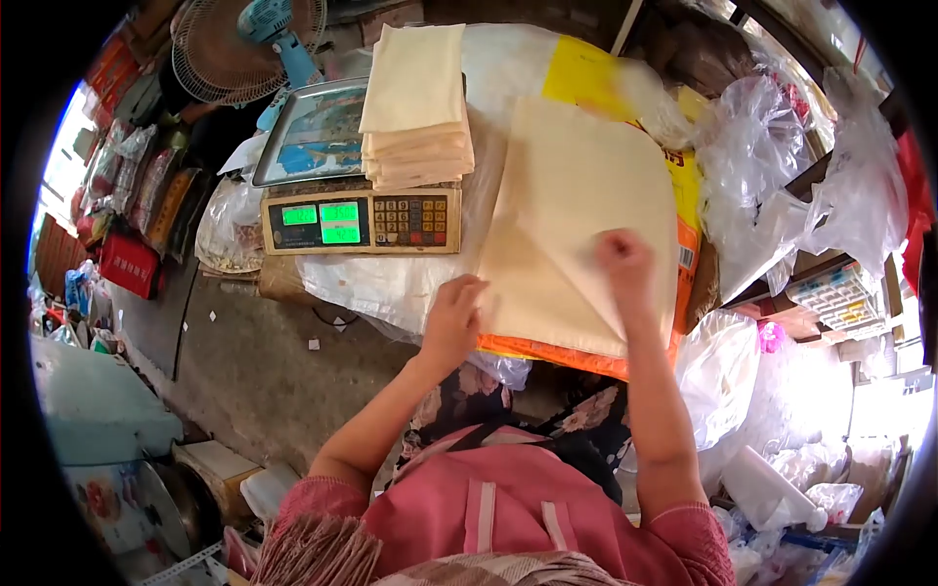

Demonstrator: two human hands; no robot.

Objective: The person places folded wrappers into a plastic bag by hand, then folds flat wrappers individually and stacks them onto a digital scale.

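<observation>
A large cream cloth sheet (596,171) lies on the work surface in front of me, with a diagonal fold running across its near part. My left hand (452,320) is at the sheet's left near edge, fingers bent together on the cloth. Over the near right part of the sheet is my right hand (623,262), blurred by motion. Its fingers look closed in a fist, and what they hold, if anything, is hidden. To the left, a stack of folded cream cloths (415,88) rests on a digital scale (293,244) with lit green displays.
Orange and yellow printed packaging (689,210) shows beneath the sheet's right and near edges. Clear plastic bags (752,146) crowd the right side. A fan (244,44) stands at the back left. Packed goods (147,190) are on the far left, above the concrete floor (254,361).
</observation>
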